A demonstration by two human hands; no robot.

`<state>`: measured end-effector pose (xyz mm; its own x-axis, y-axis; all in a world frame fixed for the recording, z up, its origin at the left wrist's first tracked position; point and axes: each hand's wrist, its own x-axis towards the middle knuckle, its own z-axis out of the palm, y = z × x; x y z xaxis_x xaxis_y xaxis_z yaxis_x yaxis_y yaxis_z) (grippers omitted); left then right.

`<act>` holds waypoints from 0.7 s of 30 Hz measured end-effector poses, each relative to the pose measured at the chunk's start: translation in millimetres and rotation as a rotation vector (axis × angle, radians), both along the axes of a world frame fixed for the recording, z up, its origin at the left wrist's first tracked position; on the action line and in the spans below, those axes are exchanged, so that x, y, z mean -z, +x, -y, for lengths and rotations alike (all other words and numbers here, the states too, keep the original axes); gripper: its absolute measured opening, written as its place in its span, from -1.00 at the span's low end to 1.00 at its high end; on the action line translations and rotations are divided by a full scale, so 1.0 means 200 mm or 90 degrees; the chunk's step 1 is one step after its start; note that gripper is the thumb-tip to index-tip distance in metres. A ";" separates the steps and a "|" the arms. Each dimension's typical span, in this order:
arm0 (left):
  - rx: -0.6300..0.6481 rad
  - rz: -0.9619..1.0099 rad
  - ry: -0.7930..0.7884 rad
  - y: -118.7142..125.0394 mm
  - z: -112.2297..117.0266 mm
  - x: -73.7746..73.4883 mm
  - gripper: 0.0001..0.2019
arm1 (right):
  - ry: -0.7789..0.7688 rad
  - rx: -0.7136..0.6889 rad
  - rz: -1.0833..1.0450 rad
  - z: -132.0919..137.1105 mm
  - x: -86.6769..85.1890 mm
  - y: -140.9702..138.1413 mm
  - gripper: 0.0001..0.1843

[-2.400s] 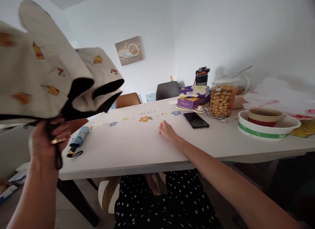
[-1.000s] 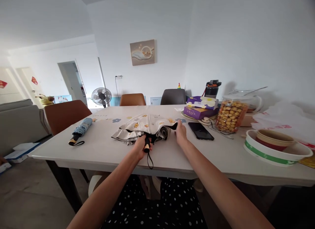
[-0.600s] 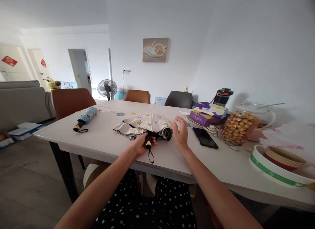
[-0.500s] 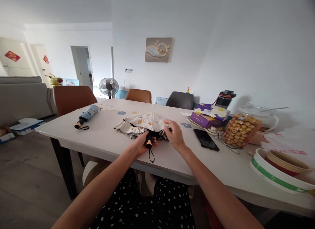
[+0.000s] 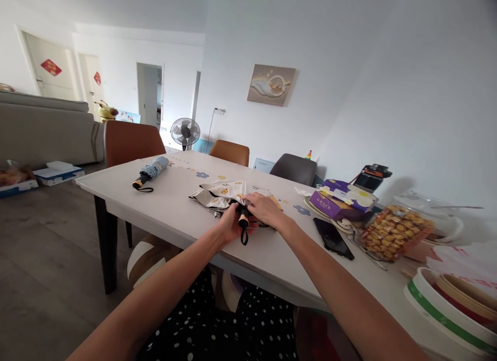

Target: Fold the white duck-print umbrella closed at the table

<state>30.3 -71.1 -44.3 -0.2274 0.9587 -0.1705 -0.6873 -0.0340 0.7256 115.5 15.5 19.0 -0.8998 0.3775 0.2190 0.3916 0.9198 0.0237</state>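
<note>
A white umbrella (image 5: pixel 223 187) with yellow and orange prints lies loosely folded on the table, its black handle with a gold-coloured end pointing at me. A black wrist strap hangs from that end. My left hand (image 5: pixel 232 224) is wrapped round the handle from the left. My right hand (image 5: pixel 264 208) is closed on the canopy cloth just above and right of the handle, partly covering it. Farther left, a folded blue umbrella (image 5: pixel 153 168) with a black and gold handle lies by itself.
On the white table (image 5: pixel 178 203), a black phone (image 5: pixel 333 238) lies to the right. Beyond it stand a purple tissue box (image 5: pixel 330 203), a clear jar of round brown snacks (image 5: pixel 394 231) and a white-green round container (image 5: pixel 430 299). Chairs (image 5: pixel 134 144) line the far side.
My right hand has moved left and down from the canopy's right side to beside the handle, flattening the cloth there. My left hand keeps the handle. The view has shifted and tilted.
</note>
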 end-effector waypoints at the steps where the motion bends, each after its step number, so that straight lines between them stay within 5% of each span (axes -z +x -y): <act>1: -0.008 -0.009 -0.004 0.01 0.00 0.00 -0.57 | 0.024 -0.003 0.011 0.00 -0.01 -0.01 -0.62; 4: -0.066 -0.035 -0.022 0.03 0.02 -0.01 -0.71 | 0.059 -0.002 -0.098 -0.04 -0.05 -0.04 -0.65; 7: -0.135 -0.062 -0.033 0.04 0.03 -0.02 -0.80 | -0.038 0.027 -0.267 -0.09 -0.10 -0.08 -0.66; 11: -0.164 -0.092 -0.032 0.05 0.02 -0.01 -0.83 | -0.143 0.019 -0.299 -0.10 -0.11 -0.11 -0.69; 14: -0.179 -0.143 -0.031 0.06 0.01 0.01 -0.84 | -0.120 0.001 -0.254 -0.07 -0.09 -0.10 -0.67; 19: -0.197 -0.202 -0.035 0.07 0.00 0.02 -0.78 | -0.105 0.045 0.102 -0.02 -0.09 -0.08 -0.75; 21: -0.196 -0.217 -0.029 0.07 0.00 0.02 -0.79 | -0.101 0.039 0.092 -0.01 -0.11 -0.08 -0.74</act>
<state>44.6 -72.1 -48.7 -0.5515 0.8307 -0.0762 -0.3714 -0.1627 0.9141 100.4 17.3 40.6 -0.8917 0.4520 0.0226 0.4501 0.8910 -0.0598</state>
